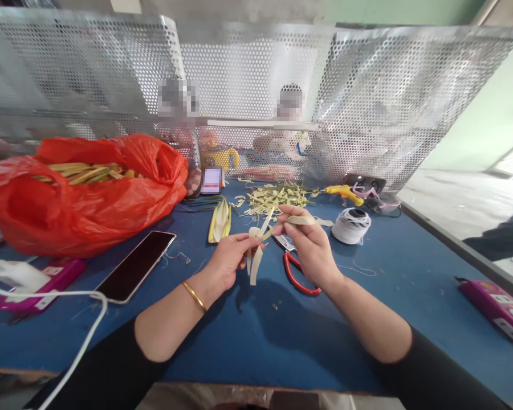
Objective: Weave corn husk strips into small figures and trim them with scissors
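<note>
My left hand [224, 259] pinches a bundle of pale, flat dried-leaf strips [256, 265], with ends hanging below the fingers and one standing up. My right hand [312, 250] is closed on a strip that runs across from the bundle; a wider curled piece [300, 220] lies over its fingers. Partly under the right hand, red-handled scissors [291, 279] rest on the blue table [256, 341]. Beyond the hands are a broad yellowish leaf piece [220, 223] and a heap of cut strips [276, 196]. A spool of white string [351, 228] stands right of my right hand.
A red plastic bag [123, 216] of dried leaves fills the left side, near a phone [137, 266] and a purple power strip [47, 285] with a white cable. A yellow glue gun [346, 193] lies back right. Behind a perforated metal screen [248, 74] sit people.
</note>
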Demonstrator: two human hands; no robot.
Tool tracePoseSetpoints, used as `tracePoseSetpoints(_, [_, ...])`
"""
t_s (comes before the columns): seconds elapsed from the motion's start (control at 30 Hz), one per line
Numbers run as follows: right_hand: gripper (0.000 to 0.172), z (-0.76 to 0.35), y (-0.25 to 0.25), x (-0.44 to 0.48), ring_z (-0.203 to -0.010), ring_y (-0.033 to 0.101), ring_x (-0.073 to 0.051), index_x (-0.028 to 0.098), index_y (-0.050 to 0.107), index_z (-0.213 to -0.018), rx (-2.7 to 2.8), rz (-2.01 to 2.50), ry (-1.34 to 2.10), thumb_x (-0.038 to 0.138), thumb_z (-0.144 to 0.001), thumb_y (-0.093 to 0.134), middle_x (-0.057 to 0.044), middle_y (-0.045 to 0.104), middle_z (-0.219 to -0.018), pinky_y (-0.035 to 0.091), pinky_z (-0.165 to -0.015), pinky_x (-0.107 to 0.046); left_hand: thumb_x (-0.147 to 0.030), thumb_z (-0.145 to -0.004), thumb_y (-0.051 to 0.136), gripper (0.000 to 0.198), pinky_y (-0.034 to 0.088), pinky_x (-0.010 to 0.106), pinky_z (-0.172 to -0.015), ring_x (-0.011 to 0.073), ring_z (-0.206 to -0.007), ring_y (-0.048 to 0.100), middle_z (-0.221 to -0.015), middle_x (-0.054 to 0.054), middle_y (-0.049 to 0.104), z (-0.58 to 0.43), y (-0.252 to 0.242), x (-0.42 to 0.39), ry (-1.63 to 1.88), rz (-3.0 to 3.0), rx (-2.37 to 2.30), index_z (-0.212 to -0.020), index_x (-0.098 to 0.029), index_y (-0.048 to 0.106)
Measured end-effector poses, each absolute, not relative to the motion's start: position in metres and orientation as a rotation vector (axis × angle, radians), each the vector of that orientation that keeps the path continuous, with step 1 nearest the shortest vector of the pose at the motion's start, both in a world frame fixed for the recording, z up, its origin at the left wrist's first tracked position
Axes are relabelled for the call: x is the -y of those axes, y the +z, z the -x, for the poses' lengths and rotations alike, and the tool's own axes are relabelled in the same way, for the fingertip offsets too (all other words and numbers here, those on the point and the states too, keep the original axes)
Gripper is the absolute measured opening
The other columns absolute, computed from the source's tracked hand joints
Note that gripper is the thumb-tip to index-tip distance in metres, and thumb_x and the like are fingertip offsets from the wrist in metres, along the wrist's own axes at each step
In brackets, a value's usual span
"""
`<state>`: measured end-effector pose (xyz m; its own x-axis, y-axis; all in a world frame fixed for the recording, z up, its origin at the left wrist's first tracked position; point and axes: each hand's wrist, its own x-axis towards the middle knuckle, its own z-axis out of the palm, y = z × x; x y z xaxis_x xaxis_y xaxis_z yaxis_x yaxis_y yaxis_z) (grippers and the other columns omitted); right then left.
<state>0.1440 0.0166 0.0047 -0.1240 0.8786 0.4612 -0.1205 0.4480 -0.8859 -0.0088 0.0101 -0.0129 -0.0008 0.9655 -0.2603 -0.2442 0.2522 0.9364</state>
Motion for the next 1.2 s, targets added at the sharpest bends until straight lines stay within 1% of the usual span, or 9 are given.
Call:
tracePoseSetpoints(0.07, [0.027, -0.146, 0.007, -0.016, -0.08, 0.067, -0.015, 0.024, 0.06, -0.109, 1.489, 0.762, 0.974, 0.037, -0.086, 0.056, -0.003, 0.063, -0.095, 0.054, -0.079, -0.034, -0.034, -0.053, 0.078, 0.026, 0.019, 0.018, -0.037, 0.0046, -0.042, 0.045, -0.06, 0.004, 0.064, 0.009, -0.013, -0.011, 1.151, -0.8, -1.149, -0.064, -0.011, 0.07])
tracePoseSetpoints(0.13, [0.029, -0.147, 0.009, -0.014, -0.07, 0.068, -0.015, 0.022, 0.063, -0.106, 1.513, 0.847, 0.926, 0.04, -0.087, 0.053, -0.003, 0.065, -0.089, 0.055, -0.07, -0.032, -0.033, -0.052, 0.078, 0.026, 0.019, 0.018, -0.037, 0.0048, -0.042, 0.045, -0.059, 0.004, 0.064, 0.01, -0.014, -0.011, 1.152, -0.788, -1.144, -0.064, -0.012, 0.069])
tracePoseSetpoints(0.3, [0.021, -0.148, 0.013, -0.012, -0.041, 0.052, -0.008, 0.019, 0.063, -0.084, 1.513, 1.002, 0.848, 0.039, -0.08, 0.06, 0.001, 0.065, -0.067, 0.044, -0.046, -0.024, -0.035, -0.054, 0.078, 0.025, 0.019, 0.019, -0.036, 0.0045, -0.041, 0.042, -0.058, 0.004, 0.064, 0.009, -0.014, -0.011, 1.172, -0.869, -1.167, -0.063, -0.013, 0.07])
tracePoseSetpoints(0.47, [0.027, -0.148, 0.011, -0.014, -0.042, 0.045, -0.008, 0.02, 0.054, -0.065, 1.597, 1.119, 0.872, 0.041, -0.081, 0.059, 0.004, 0.054, -0.053, 0.034, -0.044, -0.023, -0.03, -0.056, 0.077, 0.018, 0.019, 0.019, -0.036, 0.0061, -0.041, 0.043, -0.054, 0.002, 0.062, 0.006, -0.009, -0.008, 1.21, -0.94, -1.193, -0.06, -0.014, 0.069])
tracePoseSetpoints(0.63, [0.027, -0.149, 0.005, -0.016, -0.047, 0.034, -0.009, 0.019, 0.054, -0.061, 1.754, 1.241, 0.772, 0.039, -0.08, 0.057, 0.007, 0.04, -0.048, 0.025, -0.047, -0.024, -0.023, -0.06, 0.074, 0.01, 0.022, 0.02, -0.037, 0.0063, -0.04, 0.043, -0.052, 0.001, 0.063, 0.005, -0.006, -0.007, 1.235, -0.96, -1.263, -0.06, -0.015, 0.068])
tracePoseSetpoints(0.83, [0.028, -0.147, -0.001, -0.017, -0.052, 0.038, -0.01, 0.019, 0.054, -0.059, 1.846, 1.265, 0.77, 0.037, -0.081, 0.055, 0.005, 0.046, -0.052, 0.026, -0.051, -0.025, -0.023, -0.062, 0.073, 0.009, 0.023, 0.019, -0.035, 0.0075, -0.039, 0.044, -0.047, 0.0, 0.06, 0.004, -0.007, -0.006, 1.234, -1.033, -1.302, -0.062, -0.016, 0.068])
tracePoseSetpoints(0.93, [0.026, -0.144, -0.002, -0.016, -0.051, 0.04, -0.01, 0.019, 0.055, -0.061, 1.843, 1.274, 0.773, 0.037, -0.081, 0.054, 0.005, 0.046, -0.052, 0.028, -0.05, -0.024, -0.026, -0.06, 0.075, 0.012, 0.028, 0.019, -0.036, 0.0094, -0.042, 0.049, -0.049, 0.0, 0.061, 0.002, -0.009, -0.005, 1.242, -1.094, -1.304, -0.062, -0.016, 0.069])
tracePoseSetpoints(1.1, [0.006, -0.141, -0.002, -0.013, -0.05, 0.053, -0.012, 0.022, 0.049, -0.081, 1.799, 1.253, 0.753, 0.027, -0.081, 0.052, 0.005, 0.056, -0.059, 0.039, -0.054, -0.025, -0.027, -0.06, 0.075, 0.012, 0.033, 0.02, -0.038, 0.0112, -0.044, 0.051, -0.048, -0.001, 0.061, 0.001, -0.01, -0.004, 1.224, -1.181, -1.33, -0.061, -0.017, 0.069])
tracePoseSetpoints(1.2, [0.009, -0.141, 0.0, -0.012, -0.051, 0.057, -0.013, 0.022, 0.05, -0.091, 1.9, 1.239, 0.659, 0.021, -0.083, 0.05, 0.006, 0.057, -0.059, 0.041, -0.057, -0.025, -0.025, -0.062, 0.073, 0.009, 0.034, 0.02, -0.041, 0.0109, -0.045, 0.051, -0.048, -0.002, 0.06, 0.003, -0.01, -0.004, 1.222, -1.272, -1.357, -0.059, -0.018, 0.068])
